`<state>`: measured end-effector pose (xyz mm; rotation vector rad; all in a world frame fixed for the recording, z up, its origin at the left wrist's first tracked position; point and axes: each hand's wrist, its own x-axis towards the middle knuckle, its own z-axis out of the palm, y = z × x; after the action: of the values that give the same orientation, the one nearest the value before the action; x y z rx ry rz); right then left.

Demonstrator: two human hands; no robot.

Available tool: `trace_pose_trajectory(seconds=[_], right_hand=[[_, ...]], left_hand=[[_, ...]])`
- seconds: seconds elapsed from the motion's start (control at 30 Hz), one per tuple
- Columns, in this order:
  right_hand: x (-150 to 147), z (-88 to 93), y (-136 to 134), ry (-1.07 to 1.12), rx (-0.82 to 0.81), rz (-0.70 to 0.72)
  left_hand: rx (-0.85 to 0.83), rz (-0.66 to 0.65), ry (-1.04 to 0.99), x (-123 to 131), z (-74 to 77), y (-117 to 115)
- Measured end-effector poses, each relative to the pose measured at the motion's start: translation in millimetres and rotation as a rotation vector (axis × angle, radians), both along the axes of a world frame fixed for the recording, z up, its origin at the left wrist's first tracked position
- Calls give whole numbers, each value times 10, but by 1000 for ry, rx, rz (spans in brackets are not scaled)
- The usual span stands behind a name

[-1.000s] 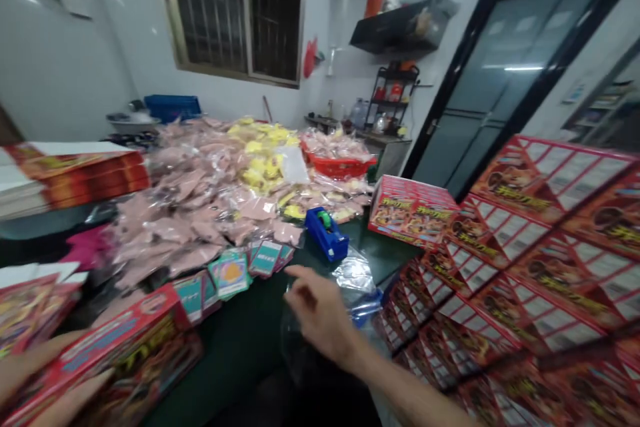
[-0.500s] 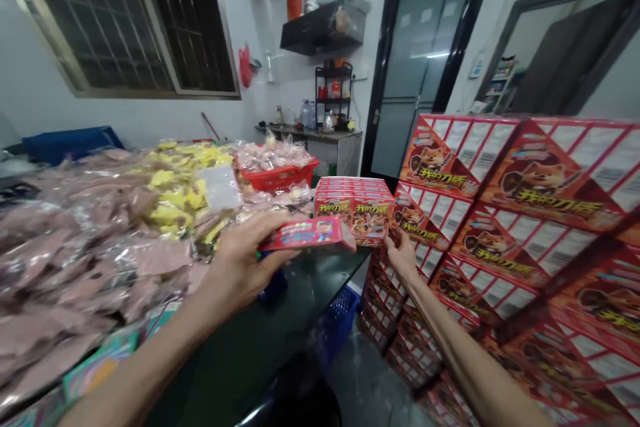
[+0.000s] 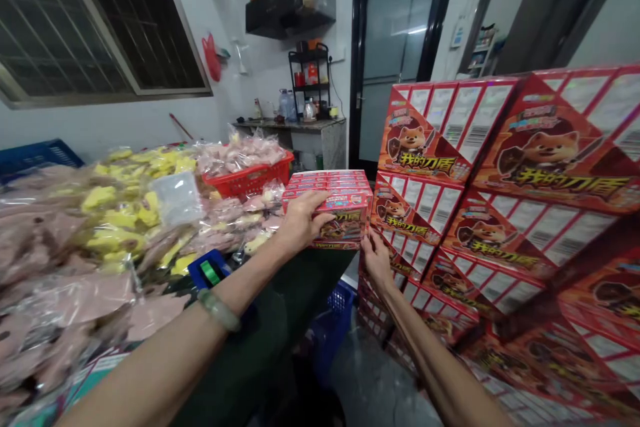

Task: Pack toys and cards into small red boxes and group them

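Note:
My left hand (image 3: 299, 221), with a jade-like bangle at the wrist, is closed on a small red printed box (image 3: 347, 201). That box is at the front of a red display carton (image 3: 367, 223) packed with rows of similar small boxes (image 3: 325, 177). Whether it is inside the carton or just above its front wall, I cannot tell. At the carton's lower right front corner, my right hand (image 3: 377, 259) has its fingers closed against the edge. The carton rests at the far end of the dark green table (image 3: 280, 307).
Tall stacks of red cartons (image 3: 545, 167) rise on the right. Bagged pink and yellow plush pieces (image 3: 120, 213) cover the table's left, with a red basket (image 3: 250, 173) behind. A blue tape dispenser (image 3: 210, 271) sits near my left forearm; a blue crate (image 3: 333, 320) stands below.
My left hand has carried the small box forward and right, from in front of the carton to its front side. My right hand stays at the carton's corner. The view has turned right.

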<state>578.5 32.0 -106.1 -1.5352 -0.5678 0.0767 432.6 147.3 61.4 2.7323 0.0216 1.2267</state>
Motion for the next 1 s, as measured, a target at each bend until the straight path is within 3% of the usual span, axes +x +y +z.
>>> trace_pose_trajectory(seconds=[0.27,0.4,0.57,0.73,0.87,1.0], right_hand=[[17,-59,-77,-14,-31,59],[2,-44,-120,-66,-69,85],[-60,-33,-112,-175,-115,79],[-112,-71,-87,-293,-190,28],[-102,-77,-59,-381,-261,-33],[-97,93,-63,-469,-297,-95]], left_hand=[[47,-2,106,158,72,108],[49,31,168,239,-76,82],[42,181,152,342,-239,-105],[178,330,253,467,-148,-327],[186,351,314,571,-153,-295],[165,366,358,590,-143,-263]])
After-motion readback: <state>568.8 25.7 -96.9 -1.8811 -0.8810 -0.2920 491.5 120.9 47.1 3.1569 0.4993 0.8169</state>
